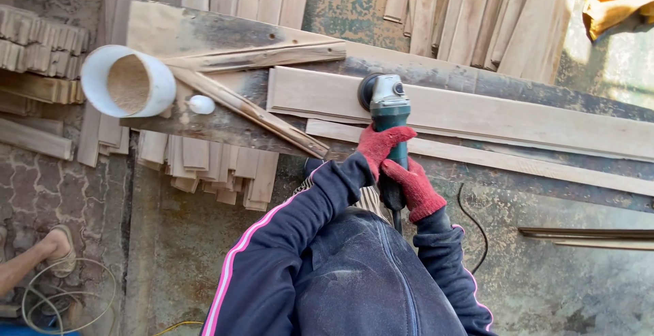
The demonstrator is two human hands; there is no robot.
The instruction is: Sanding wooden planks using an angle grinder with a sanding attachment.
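Long pale wooden plank (477, 115) lies along the dark weathered worktop (225, 125), far end running out of view. Green-bodied angle grinder (386, 104) rests on its near edge. Left hand (379, 147) and right hand (414, 187), in red gloves, have fingers wrapped tight around the grinder body. Risk: disc may catch the edge and kick; loose slats crowd the left, open room to the right

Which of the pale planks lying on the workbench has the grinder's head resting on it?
The broad upper plank: the green angle grinder, held in both red-gloved hands, sits at its left end. The narrower plank lies below it, nearer the person.
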